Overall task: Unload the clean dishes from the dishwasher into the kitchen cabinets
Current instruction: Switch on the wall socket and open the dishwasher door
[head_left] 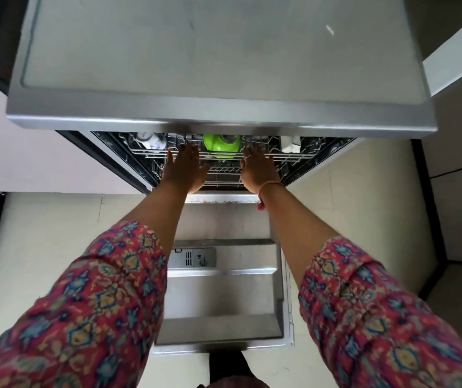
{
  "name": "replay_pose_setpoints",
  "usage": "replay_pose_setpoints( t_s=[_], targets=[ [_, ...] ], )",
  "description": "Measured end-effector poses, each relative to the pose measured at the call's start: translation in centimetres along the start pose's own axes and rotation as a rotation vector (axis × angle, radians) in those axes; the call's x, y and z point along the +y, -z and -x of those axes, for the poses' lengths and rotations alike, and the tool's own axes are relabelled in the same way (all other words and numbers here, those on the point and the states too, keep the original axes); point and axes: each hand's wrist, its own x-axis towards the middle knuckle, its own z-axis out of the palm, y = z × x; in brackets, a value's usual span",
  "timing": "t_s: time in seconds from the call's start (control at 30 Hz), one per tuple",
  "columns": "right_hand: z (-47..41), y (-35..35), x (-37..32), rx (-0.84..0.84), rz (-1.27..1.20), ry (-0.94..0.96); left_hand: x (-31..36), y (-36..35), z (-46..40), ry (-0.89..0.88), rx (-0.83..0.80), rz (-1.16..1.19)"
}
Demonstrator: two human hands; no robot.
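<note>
Sleeves (98, 298) with a red floral print fill the bottom corners, and both bare forearms reach past them over the dropped-down door (224, 301) toward the upper rack (224, 159). Fingers of the left hand (186, 168) lie straight and close together, their tips at the rack's front wire; those of the right hand (257, 170) look much the same, though the tips go in among the wires and I cannot tell whether they hook one. Neither hand holds a dish. Between them, deeper in the rack, sits a green cup (221, 144), with white cups (151, 141) to its left and a white thing (290, 144) to the right. All the clean dishes are in the dishwasher (117, 161), none unloaded yet. My guess is the rack is about to be pulled out. A sharp or lopsided tug could jam the rack on its runners or set the cups knocking and tipping. Steel counter (218, 113) overhangs the opening, so a dish lifted too early could strike its edge. Leaning on the door could strain it.
</note>
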Motion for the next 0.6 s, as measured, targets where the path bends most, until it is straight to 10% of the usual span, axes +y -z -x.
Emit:
replay_pose_setpoints(
  t_s=[0.6],
  targets=[
    [12.6, -4.1, 1.7, -0.062, -0.041, 0.075, 1.3, -5.7, 12.0, -0.057, -0.134, -0.040]
  ],
)
